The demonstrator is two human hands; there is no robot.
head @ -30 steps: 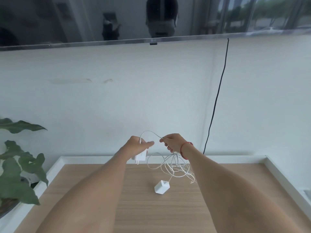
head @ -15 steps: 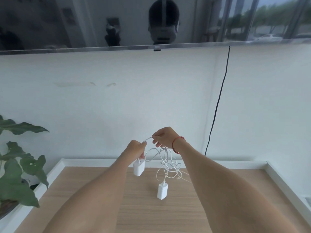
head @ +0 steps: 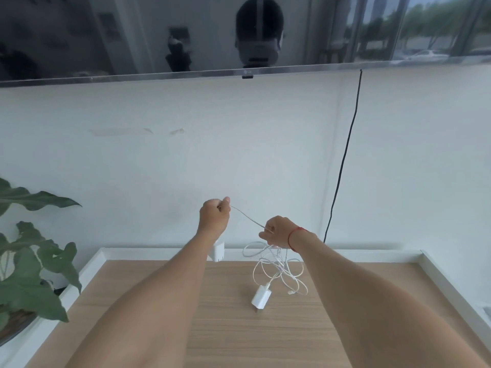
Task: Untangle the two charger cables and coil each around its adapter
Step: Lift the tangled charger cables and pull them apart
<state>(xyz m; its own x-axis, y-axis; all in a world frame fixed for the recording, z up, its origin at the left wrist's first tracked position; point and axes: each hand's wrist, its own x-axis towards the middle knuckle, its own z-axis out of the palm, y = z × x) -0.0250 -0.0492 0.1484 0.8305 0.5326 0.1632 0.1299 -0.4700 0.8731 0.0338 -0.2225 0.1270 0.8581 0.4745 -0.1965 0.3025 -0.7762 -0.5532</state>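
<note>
Nearest, on the wooden surface (head: 332,328), the second adapter (head: 261,298) sits tilted at about 6 o'clock from the right hand (head: 277,232). I cannot tell whether it rests on the wood or dangles just over it. Above it hangs the knot of white cable (head: 279,266), several loops crossing one another, with a loose plug end (head: 292,292) at its 4 o'clock.

The right hand is curled closed round the cable at the top of that knot. A stretch of cable (head: 248,219) runs from it up toward 10 o'clock to the left hand (head: 214,216), a closed fist pinching the line between thumb and forefinger. The first adapter (head: 218,251) hangs at 6 o'clock below that fist, partly hidden by the wrist.

The untangling looks barely begun. The risk I see is pulling the hands further apart: with the loops crossed, that would likely cinch the knot tighter and strain the cable at the adapters. The lower adapter could also swing and knock the surface.

Farther off stand a plant (head: 32,274) at 9 o'clock, a black cord (head: 342,160) down the wall and a dark screen (head: 159,35) at 12.
</note>
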